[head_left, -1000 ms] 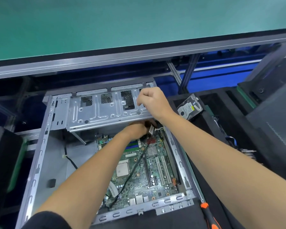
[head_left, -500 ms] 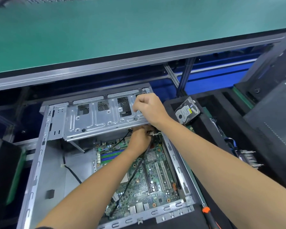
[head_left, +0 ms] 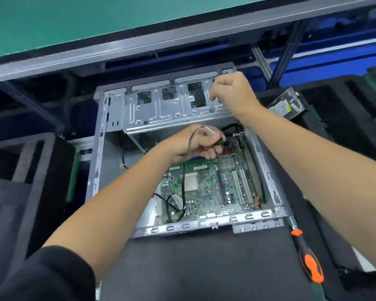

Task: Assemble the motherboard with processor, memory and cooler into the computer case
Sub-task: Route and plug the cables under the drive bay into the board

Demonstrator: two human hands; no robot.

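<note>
Pinching a thin black cable (head_left: 190, 140) clear of the motherboard (head_left: 206, 192), the left hand (head_left: 195, 144) keeps its grip closed; the right hand (head_left: 232, 94), fingers curled, steadies the drive cage (head_left: 161, 114), its grip unclear.

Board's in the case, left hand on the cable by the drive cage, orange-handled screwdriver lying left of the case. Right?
Not quite. The head view shows the screwdriver lying to the right of the case, not the left. The rest holds: the motherboard sits inside, and the left hand holds the cable by the drive cage.
</note>
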